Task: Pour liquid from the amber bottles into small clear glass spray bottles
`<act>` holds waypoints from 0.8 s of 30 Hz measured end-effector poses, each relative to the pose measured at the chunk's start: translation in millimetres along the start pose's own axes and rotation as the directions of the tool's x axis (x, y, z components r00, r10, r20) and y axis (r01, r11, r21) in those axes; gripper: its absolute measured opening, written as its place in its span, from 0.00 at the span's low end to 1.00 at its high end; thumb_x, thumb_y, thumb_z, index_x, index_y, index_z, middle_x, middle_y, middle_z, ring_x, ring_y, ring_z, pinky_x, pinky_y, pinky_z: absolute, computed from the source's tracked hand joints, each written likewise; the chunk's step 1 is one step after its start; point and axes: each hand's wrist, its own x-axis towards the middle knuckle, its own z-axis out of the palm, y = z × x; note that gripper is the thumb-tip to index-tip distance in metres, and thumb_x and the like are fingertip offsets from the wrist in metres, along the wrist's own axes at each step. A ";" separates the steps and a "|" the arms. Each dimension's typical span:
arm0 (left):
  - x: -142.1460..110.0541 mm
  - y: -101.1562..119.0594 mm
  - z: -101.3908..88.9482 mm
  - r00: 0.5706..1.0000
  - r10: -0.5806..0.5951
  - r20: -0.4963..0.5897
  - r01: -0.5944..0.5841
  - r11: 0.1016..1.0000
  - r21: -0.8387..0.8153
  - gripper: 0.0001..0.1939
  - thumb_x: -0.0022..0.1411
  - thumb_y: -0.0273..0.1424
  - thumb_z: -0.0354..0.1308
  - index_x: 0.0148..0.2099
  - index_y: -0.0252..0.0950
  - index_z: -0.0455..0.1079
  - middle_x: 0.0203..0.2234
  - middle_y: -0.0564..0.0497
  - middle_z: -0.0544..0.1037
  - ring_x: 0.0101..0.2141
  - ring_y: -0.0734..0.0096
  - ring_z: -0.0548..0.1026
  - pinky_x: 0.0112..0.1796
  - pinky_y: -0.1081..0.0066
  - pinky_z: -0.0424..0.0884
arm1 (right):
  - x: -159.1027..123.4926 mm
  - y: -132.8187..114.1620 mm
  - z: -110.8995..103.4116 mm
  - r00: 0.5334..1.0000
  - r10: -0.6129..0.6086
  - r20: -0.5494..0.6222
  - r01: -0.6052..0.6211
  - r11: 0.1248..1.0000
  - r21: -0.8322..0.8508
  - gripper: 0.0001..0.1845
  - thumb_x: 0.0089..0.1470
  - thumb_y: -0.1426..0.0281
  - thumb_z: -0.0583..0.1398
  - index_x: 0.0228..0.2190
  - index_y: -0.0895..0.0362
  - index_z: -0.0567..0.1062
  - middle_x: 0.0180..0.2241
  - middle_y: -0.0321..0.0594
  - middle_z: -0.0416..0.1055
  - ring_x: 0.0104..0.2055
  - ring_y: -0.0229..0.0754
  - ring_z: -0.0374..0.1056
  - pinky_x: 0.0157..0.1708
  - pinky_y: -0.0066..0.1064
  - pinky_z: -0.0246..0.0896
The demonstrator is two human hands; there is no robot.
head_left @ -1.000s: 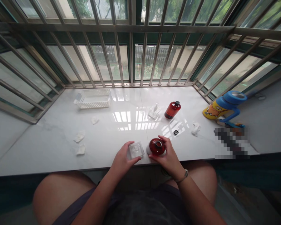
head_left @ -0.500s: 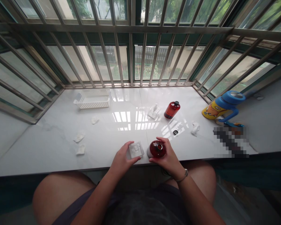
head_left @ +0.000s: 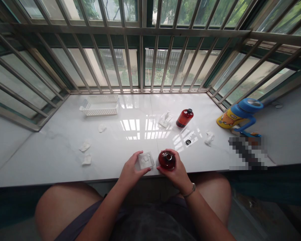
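My left hand [head_left: 130,170] grips a small clear square bottle [head_left: 145,160] standing on the white sill [head_left: 65,157] near its front edge. Right beside it, my right hand [head_left: 175,170] wraps round an uncapped red bottle [head_left: 167,159], whose open neck faces up at me. The two bottles stand almost touching. Further back on the sill lie a second red bottle with a black cap [head_left: 184,117], a clear glass piece [head_left: 165,118] and a small black ring [head_left: 188,142].
A white slotted basket [head_left: 100,105] sits at the back left. Crumpled white wipes [head_left: 85,146] lie at the left and another [head_left: 210,136] at the right. A yellow and blue jug [head_left: 238,115] stands at the right edge. Metal window bars [head_left: 140,50] close off the back.
My right hand has shifted the red bottle slightly left, closer to the clear bottle. My left hand has stayed on the clear bottle.
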 end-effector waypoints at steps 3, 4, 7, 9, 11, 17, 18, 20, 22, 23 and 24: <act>-4.2 6.8 -4.2 1.000 0.006 -0.031 -0.008 0.998 -0.070 0.38 0.55 0.39 0.78 0.65 0.47 0.68 0.63 0.47 0.77 0.61 0.52 0.78 0.65 0.53 0.73 | -0.2 -3.8 1.1 1.000 -0.010 -0.015 0.010 1.000 -0.025 0.45 0.48 0.55 0.78 0.61 0.49 0.67 0.61 0.49 0.73 0.61 0.56 0.74 0.64 0.50 0.70; -5.8 10.2 -6.4 0.998 0.005 -0.056 -0.010 0.996 -0.092 0.39 0.56 0.39 0.78 0.65 0.47 0.67 0.64 0.46 0.76 0.61 0.52 0.78 0.65 0.52 0.73 | 0.0 -5.3 1.1 1.000 -0.014 -0.016 0.014 0.999 -0.033 0.45 0.48 0.55 0.78 0.61 0.50 0.67 0.61 0.49 0.73 0.61 0.56 0.74 0.63 0.50 0.71; -10.5 22.4 -15.3 0.992 0.020 -0.127 -0.030 0.997 -0.074 0.40 0.56 0.39 0.78 0.66 0.48 0.65 0.65 0.46 0.75 0.62 0.50 0.78 0.65 0.48 0.73 | 0.8 -9.4 1.1 1.000 -0.026 -0.016 0.025 0.998 -0.058 0.44 0.49 0.55 0.77 0.61 0.50 0.67 0.60 0.49 0.74 0.60 0.56 0.75 0.63 0.51 0.71; -13.2 29.6 -21.9 0.986 0.076 -0.146 -0.075 0.997 0.016 0.37 0.58 0.39 0.77 0.66 0.48 0.66 0.64 0.46 0.75 0.62 0.50 0.77 0.65 0.46 0.74 | 1.2 -11.9 1.4 0.999 -0.042 -0.015 0.041 0.995 -0.087 0.43 0.50 0.55 0.77 0.61 0.49 0.67 0.60 0.48 0.74 0.60 0.56 0.74 0.63 0.51 0.71; -15.5 34.1 -27.8 0.970 0.182 -0.159 -0.164 0.979 0.118 0.35 0.60 0.38 0.76 0.66 0.49 0.67 0.63 0.47 0.75 0.62 0.50 0.76 0.63 0.47 0.76 | 1.4 -14.6 1.5 0.997 -0.076 -0.008 0.074 0.989 -0.127 0.43 0.50 0.55 0.77 0.61 0.49 0.67 0.60 0.47 0.73 0.61 0.56 0.74 0.63 0.52 0.71; -22.3 36.6 -34.8 0.912 0.385 -0.142 -0.326 0.890 0.319 0.39 0.63 0.37 0.75 0.71 0.51 0.64 0.62 0.46 0.76 0.62 0.48 0.74 0.62 0.47 0.78 | 2.3 -28.5 -0.8 0.982 -0.185 0.039 0.189 0.955 -0.229 0.40 0.54 0.56 0.75 0.62 0.48 0.67 0.59 0.48 0.73 0.61 0.58 0.72 0.62 0.53 0.71; -23.4 36.6 -34.4 0.911 0.389 -0.136 -0.329 0.886 0.327 0.40 0.63 0.37 0.75 0.72 0.51 0.63 0.62 0.45 0.76 0.62 0.47 0.75 0.61 0.47 0.78 | 3.0 -31.3 -1.6 0.979 -0.199 0.040 0.203 0.947 -0.247 0.40 0.55 0.57 0.75 0.62 0.48 0.66 0.59 0.48 0.72 0.61 0.58 0.72 0.62 0.53 0.71; -25.3 36.8 -32.9 0.913 0.387 -0.129 -0.329 0.886 0.326 0.41 0.62 0.38 0.75 0.72 0.51 0.62 0.62 0.45 0.76 0.62 0.47 0.75 0.61 0.47 0.79 | 5.1 -36.8 -3.3 0.970 -0.238 0.046 0.241 0.925 -0.293 0.39 0.56 0.58 0.74 0.63 0.47 0.66 0.59 0.48 0.73 0.61 0.58 0.71 0.61 0.53 0.71; -26.7 37.1 -31.0 0.916 0.381 -0.123 -0.326 0.889 0.323 0.41 0.62 0.37 0.75 0.72 0.50 0.62 0.61 0.45 0.76 0.61 0.47 0.76 0.60 0.48 0.79 | 8.0 -41.6 -5.5 0.955 -0.289 0.066 0.294 0.890 -0.348 0.39 0.57 0.60 0.73 0.64 0.47 0.65 0.59 0.48 0.73 0.61 0.59 0.71 0.61 0.55 0.71; -27.3 37.4 -30.2 0.918 0.379 -0.119 -0.326 0.889 0.322 0.40 0.62 0.37 0.75 0.71 0.50 0.62 0.61 0.45 0.76 0.61 0.47 0.76 0.60 0.48 0.79 | 9.6 -43.8 -6.8 0.945 -0.315 0.083 0.323 0.870 -0.373 0.39 0.58 0.61 0.73 0.64 0.47 0.65 0.59 0.49 0.73 0.61 0.59 0.71 0.61 0.56 0.71; -27.8 37.8 -29.3 0.918 0.380 -0.115 -0.327 0.889 0.321 0.40 0.62 0.37 0.75 0.71 0.50 0.63 0.61 0.45 0.76 0.61 0.47 0.76 0.60 0.48 0.79 | 11.3 -45.8 -8.1 0.935 -0.339 0.101 0.351 0.848 -0.396 0.39 0.58 0.63 0.72 0.65 0.48 0.64 0.59 0.49 0.73 0.61 0.60 0.71 0.61 0.57 0.70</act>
